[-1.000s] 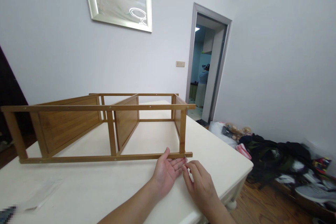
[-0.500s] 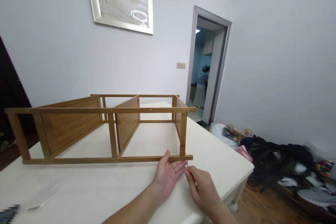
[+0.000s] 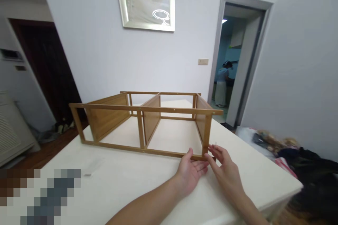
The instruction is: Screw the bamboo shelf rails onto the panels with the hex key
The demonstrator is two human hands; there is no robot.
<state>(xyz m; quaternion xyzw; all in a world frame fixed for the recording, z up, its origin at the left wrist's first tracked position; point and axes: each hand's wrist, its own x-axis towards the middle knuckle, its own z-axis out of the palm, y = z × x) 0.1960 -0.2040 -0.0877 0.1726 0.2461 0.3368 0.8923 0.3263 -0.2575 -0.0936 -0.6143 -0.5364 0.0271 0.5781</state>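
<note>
A bamboo shelf frame lies on its side on the white table. My left hand rests palm up and open on the table, its fingertips against the frame's lower front rail near the right corner post. My right hand is just right of it, with the fingertips pinched on a small thin pin held beside the foot of that post. Whether the pin touches the wood is unclear.
A clear plastic bag lies on the table to the left. The table's right edge drops to a floor with dark clothes and bags. A person stands beyond the open doorway. A dark door is at left.
My right hand has lifted from my left palm to the frame's lower right corner, pinching the small pin. The view has swung so that the frame sits further right.
</note>
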